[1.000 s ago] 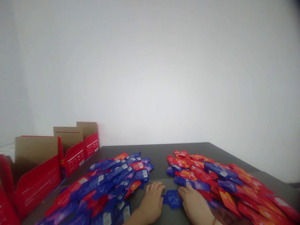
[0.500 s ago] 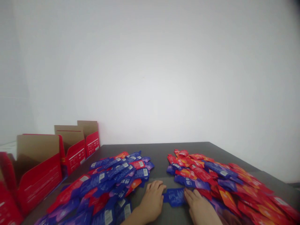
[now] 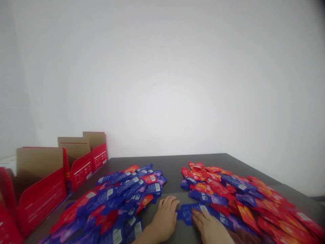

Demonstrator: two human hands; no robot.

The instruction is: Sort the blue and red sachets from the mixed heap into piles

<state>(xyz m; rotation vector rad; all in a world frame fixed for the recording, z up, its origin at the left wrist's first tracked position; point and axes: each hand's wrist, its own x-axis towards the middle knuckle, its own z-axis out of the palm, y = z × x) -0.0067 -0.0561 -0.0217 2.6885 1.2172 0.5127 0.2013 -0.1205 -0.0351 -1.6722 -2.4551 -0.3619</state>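
Now sliding the right hand [image 3: 208, 226] lower across the blue packet [image 3: 186, 213] on the worktop [image 3: 172, 167], between the left heap [image 3: 122, 193] and right heap [image 3: 223, 191], and so baring a barcode [image 3: 203, 208]. Keeping the left hand [image 3: 165, 216] palm-down, loosely spread, just by the packet's other end. Can't tell whether pinching or merely pressing on the right, with no view underneath.
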